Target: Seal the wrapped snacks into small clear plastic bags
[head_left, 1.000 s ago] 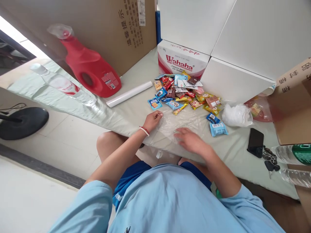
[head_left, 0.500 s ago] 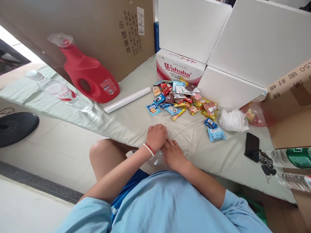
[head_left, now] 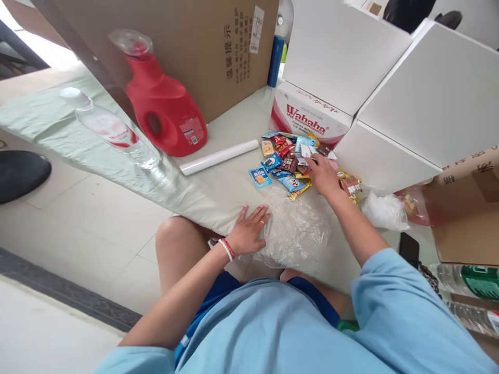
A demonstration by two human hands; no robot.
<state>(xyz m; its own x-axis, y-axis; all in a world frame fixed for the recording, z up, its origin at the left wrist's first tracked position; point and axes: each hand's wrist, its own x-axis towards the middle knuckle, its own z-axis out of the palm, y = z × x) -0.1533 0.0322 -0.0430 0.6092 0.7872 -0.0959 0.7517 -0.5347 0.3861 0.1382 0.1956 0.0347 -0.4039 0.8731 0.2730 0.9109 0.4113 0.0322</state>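
Observation:
My left hand (head_left: 248,231) lies flat near the table's front edge, fingers spread, at the left side of a clear plastic bag (head_left: 298,234). The bag is crumpled and spread out on the cloth. My right hand (head_left: 323,174) reaches into a pile of small wrapped snacks (head_left: 286,163), its fingers slightly bent over the packets. A white snack packet (head_left: 307,150) is beside its fingertips. Part of the pile is hidden under this hand.
A white roll (head_left: 220,157), a red detergent jug (head_left: 166,111) and a water bottle (head_left: 113,132) are to the left. White boxes (head_left: 401,150) and a Wahaha carton (head_left: 312,117) stand behind the snacks. A white crumpled bag (head_left: 385,210) and a phone (head_left: 409,250) lie right.
My hands were together over the plastic bag and have come apart. The right hand has moved forward to the snacks; the left has flattened at the bag's left side. The view has shifted.

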